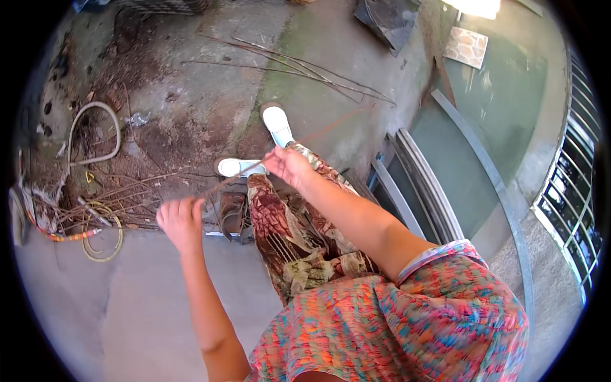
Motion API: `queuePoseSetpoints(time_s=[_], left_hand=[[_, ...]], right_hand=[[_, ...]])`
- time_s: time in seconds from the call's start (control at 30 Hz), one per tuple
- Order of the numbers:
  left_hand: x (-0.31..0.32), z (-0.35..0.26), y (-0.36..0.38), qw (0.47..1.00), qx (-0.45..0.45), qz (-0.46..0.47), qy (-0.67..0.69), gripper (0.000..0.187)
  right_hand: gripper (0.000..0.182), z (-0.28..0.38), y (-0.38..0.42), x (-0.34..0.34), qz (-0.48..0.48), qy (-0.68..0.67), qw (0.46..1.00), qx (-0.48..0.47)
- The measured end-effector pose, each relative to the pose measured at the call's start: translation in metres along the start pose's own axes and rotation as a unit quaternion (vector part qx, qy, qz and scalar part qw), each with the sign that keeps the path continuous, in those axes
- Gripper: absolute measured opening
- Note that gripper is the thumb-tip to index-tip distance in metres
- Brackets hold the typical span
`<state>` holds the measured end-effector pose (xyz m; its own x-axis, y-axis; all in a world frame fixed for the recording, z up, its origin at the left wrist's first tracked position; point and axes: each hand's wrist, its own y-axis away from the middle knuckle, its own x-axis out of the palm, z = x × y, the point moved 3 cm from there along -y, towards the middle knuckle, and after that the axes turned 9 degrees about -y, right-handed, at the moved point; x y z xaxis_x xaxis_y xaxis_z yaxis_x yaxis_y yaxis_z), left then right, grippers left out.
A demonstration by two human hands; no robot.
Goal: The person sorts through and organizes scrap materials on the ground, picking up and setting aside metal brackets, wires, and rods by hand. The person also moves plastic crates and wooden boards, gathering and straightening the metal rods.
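Observation:
A thin, rusty brown rod (pixel 337 122) runs slantwise in front of the legs. My left hand (pixel 180 219) has its fingers closed around the rod's left end. Farther up and to the right, my right hand (pixel 287 165) pinches the same rod nearer its middle, and the rest sticks out past that hand toward the upper right. White shoes (pixel 277 121) stand on the concrete beyond the hands. Just below the rod, between the hands, is a dark object (pixel 234 213) that I cannot make out.
Several long rods (pixel 299 67) lie on the floor ahead. At the left are a beige hose loop (pixel 116 127), a yellow coil (pixel 119 239) and a heap of thin rods (pixel 127 197). Metal strips (pixel 493 172), a tile (pixel 466 47) and a white grille (pixel 576 184) are at the right.

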<state>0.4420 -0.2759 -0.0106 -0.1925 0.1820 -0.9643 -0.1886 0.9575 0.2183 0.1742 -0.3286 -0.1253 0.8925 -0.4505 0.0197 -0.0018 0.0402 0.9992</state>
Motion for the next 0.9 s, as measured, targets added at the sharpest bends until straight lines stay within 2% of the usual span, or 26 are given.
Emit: queuePoseSetpoints(time_s=[0.1, 0.17, 0.23, 0.27, 0.3, 0.33, 0.47, 0.5, 0.57, 0.67, 0.73, 0.77, 0.83, 0.9], left_hand=[[0.047, -0.051, -0.086, 0.997, 0.054, 0.030, 0.040, 0.020], [0.072, -0.089, -0.131, 0.995, 0.073, 0.056, -0.024, 0.023], [0.079, -0.126, -0.161, 0.999, 0.030, 0.011, -0.038, 0.030], [0.083, -0.141, -0.162, 1.000, 0.005, 0.022, 0.003, 0.034], [0.086, -0.157, -0.158, 0.998, -0.020, 0.034, 0.046, 0.037], [0.086, -0.173, -0.148, 0.994, -0.034, 0.057, 0.081, 0.035], [0.102, -0.198, -0.086, 0.963, -0.086, 0.163, 0.194, 0.029], [0.107, -0.196, -0.065, 0.952, -0.101, 0.198, 0.212, 0.028], [0.120, -0.186, -0.027, 0.930, -0.136, 0.256, 0.227, 0.026], [0.129, -0.162, 0.011, 0.913, -0.199, 0.269, 0.232, 0.025], [0.120, -0.149, 0.021, 0.910, -0.233, 0.252, 0.231, 0.024], [0.116, -0.145, 0.024, 0.908, -0.249, 0.245, 0.233, 0.024], [0.104, -0.139, 0.030, 0.901, -0.279, 0.210, 0.258, 0.023], [0.089, -0.138, 0.032, 0.892, -0.312, 0.170, 0.280, 0.022]], right_hand=[[0.018, 0.065, -0.041, -0.027, -0.053, -0.079, 0.994, -0.052], [0.016, 0.103, -0.073, -0.049, -0.090, -0.145, 0.983, -0.061], [0.015, 0.137, -0.110, -0.066, -0.129, -0.183, 0.972, -0.076], [0.013, 0.153, -0.134, -0.080, -0.122, -0.178, 0.974, -0.063], [0.012, 0.168, -0.157, -0.092, -0.115, -0.182, 0.974, -0.068], [0.013, 0.180, -0.175, -0.099, -0.159, -0.214, 0.961, -0.076], [0.015, 0.217, -0.230, -0.101, -0.225, -0.301, 0.920, -0.114], [0.018, 0.222, -0.235, -0.100, -0.212, -0.268, 0.929, -0.140], [0.020, 0.226, -0.272, -0.112, -0.197, -0.335, 0.910, -0.141], [0.023, 0.214, -0.255, -0.085, -0.150, -0.303, 0.933, -0.123], [0.027, 0.203, -0.227, -0.068, -0.194, -0.107, 0.968, -0.117], [0.027, 0.199, -0.220, -0.068, -0.186, -0.091, 0.972, -0.115], [0.029, 0.190, -0.217, -0.070, -0.123, 0.020, 0.991, -0.039], [0.024, 0.181, -0.194, -0.046, -0.107, 0.111, 0.987, -0.040]])
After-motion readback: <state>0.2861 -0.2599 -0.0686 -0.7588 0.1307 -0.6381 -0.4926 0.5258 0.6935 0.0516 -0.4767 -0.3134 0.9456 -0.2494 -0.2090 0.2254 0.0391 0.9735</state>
